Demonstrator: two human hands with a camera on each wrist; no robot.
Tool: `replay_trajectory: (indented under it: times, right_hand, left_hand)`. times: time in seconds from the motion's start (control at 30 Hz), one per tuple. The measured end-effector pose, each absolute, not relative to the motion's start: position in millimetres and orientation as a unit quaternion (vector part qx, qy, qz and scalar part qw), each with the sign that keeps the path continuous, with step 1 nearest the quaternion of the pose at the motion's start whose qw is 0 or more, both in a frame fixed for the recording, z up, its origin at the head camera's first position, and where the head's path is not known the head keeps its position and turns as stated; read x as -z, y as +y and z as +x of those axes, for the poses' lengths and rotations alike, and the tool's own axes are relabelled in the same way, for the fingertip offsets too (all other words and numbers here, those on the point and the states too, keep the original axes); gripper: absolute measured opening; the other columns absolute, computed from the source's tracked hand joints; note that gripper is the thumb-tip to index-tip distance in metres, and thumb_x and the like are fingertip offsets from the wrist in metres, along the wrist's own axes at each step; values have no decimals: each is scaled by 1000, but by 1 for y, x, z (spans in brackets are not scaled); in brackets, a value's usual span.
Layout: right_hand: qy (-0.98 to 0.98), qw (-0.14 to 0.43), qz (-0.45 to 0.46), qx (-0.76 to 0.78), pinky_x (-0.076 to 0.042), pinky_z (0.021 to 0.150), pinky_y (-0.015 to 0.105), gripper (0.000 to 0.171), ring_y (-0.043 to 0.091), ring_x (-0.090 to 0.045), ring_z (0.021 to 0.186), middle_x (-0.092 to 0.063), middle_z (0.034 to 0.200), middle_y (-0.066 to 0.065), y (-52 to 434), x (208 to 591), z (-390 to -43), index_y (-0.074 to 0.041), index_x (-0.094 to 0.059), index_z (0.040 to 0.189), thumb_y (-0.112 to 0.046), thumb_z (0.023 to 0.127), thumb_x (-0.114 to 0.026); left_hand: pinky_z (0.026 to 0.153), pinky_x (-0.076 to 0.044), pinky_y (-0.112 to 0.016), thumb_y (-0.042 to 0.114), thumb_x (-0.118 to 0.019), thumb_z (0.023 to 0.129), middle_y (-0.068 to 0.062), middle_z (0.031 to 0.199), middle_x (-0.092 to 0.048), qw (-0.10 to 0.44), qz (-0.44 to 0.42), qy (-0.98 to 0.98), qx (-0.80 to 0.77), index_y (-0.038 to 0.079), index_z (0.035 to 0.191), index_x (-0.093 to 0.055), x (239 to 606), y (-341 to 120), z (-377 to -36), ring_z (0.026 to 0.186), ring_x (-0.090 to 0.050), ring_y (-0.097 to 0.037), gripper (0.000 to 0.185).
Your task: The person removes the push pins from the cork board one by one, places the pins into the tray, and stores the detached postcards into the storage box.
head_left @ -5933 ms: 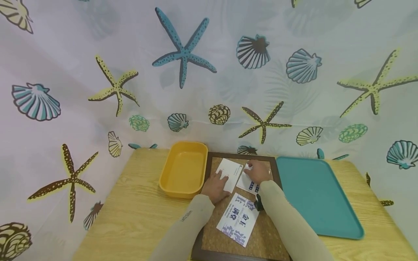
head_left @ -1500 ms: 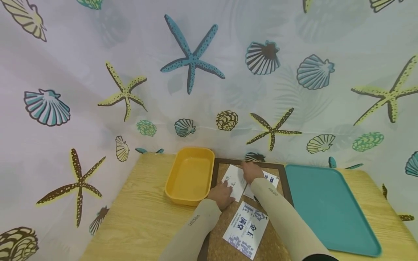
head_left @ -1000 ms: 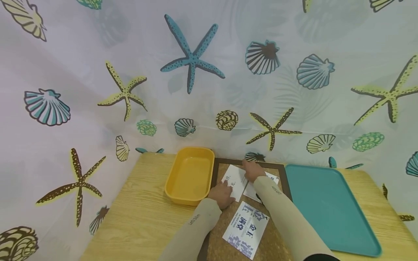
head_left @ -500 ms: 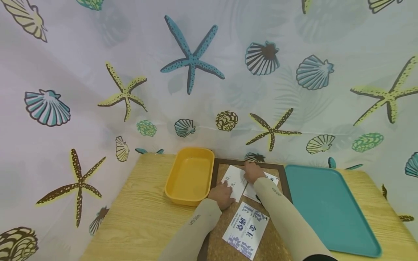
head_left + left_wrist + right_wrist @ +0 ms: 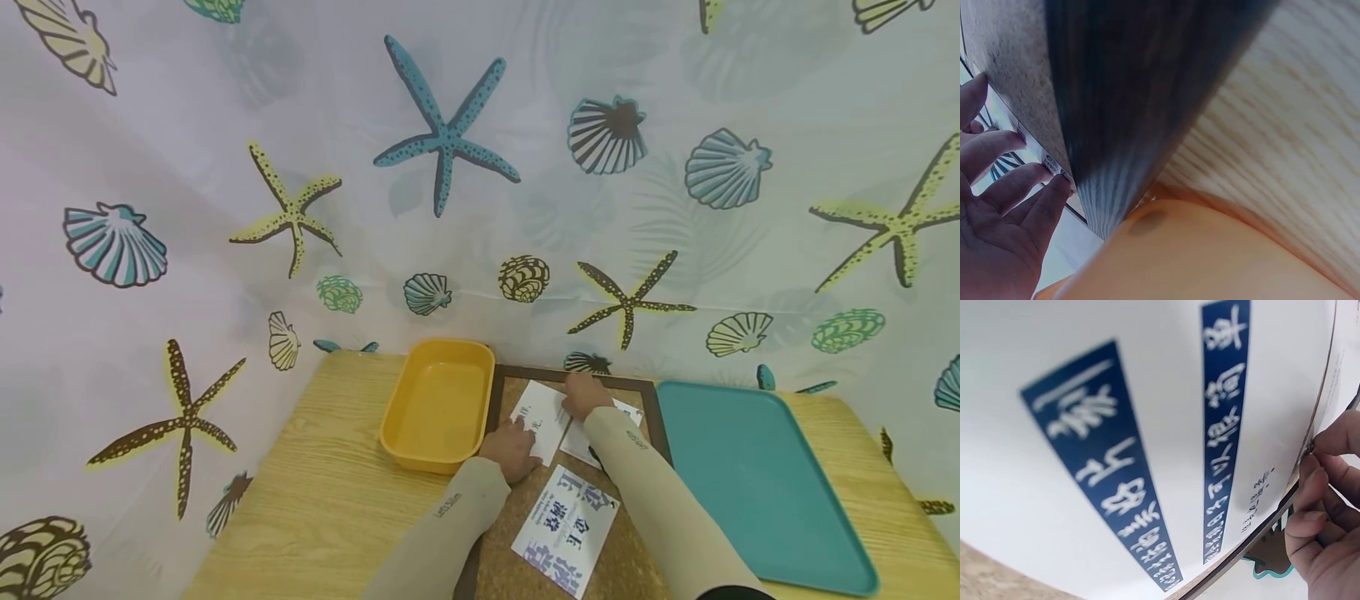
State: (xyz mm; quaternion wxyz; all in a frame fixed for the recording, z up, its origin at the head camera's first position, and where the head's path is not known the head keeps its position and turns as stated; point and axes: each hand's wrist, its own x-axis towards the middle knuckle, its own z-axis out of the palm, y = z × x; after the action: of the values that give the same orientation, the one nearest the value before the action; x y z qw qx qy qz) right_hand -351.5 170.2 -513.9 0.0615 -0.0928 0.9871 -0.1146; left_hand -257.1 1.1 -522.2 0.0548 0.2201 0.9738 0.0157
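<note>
Head view: the left hand [image 5: 512,447] lies flat with straight fingers pressing the near left corner of a white card [image 5: 542,418] onto the cork board [image 5: 517,575]; the left wrist view shows the same fingertips [image 5: 1054,181] resting on the card edge beside the board's dark frame. The right hand [image 5: 584,393] sits at the far right edge of that card; in the right wrist view its fingers [image 5: 1319,478] are curled at the card edge, and whether they pinch it or only press on it cannot be told. Small dark characters are printed on the white card, too small to read. A second card [image 5: 615,414] lies just to the right, partly under the right forearm; the right wrist view shows it bears dark blue bars with white Chinese characters [image 5: 1222,425], blurred. A third card [image 5: 566,530] with large blue-violet Chinese characters lies nearer the person on the board. The left sleeve [image 5: 448,506] carries small lettering reading "Left", the rest illegible. A yellow tub [image 5: 438,402] touches the board's left side, a teal tray [image 5: 757,467] lies to its right, all on a wooden table [image 5: 322,500] backed by a curtain [image 5: 450,150] printed with starfish and shells.
</note>
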Motion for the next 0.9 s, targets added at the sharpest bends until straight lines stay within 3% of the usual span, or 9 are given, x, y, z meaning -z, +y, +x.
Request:
replay_trajectory:
  times: [0.27, 0.67, 0.9]
  right_hand:
    - [987, 65, -95, 115, -41, 52, 34, 20, 18, -49, 57, -52, 64, 3, 170, 512, -353, -7, -55, 68, -7, 85, -67]
    - [987, 66, -103, 106, -51, 62, 38, 10, 22, -60, 67, -62, 74, 7, 169, 506, -352, -4, -64, 78, -9, 85, -69]
    - [986, 69, -82, 127, -47, 58, 37, 14, 21, -55, 63, -57, 70, 6, 169, 506, -350, -5, -59, 75, -9, 86, -67]
  left_hand:
    - [99, -46, -38, 43, -63, 91, -14, 141, -50, 66, 205, 977, -13, 11, 127, -62, 521, 2, -258, 128, -49, -28, 48]
    - [93, -50, -38, 44, -63, 91, -15, 139, -52, 54, 215, 975, -4, 11, 125, -64, 520, 2, -258, 123, -54, -28, 48]
    - [90, -51, -36, 44, -64, 90, -14, 137, -54, 53, 215, 975, -1, 11, 121, -66, 518, 3, -256, 119, -56, -26, 46]
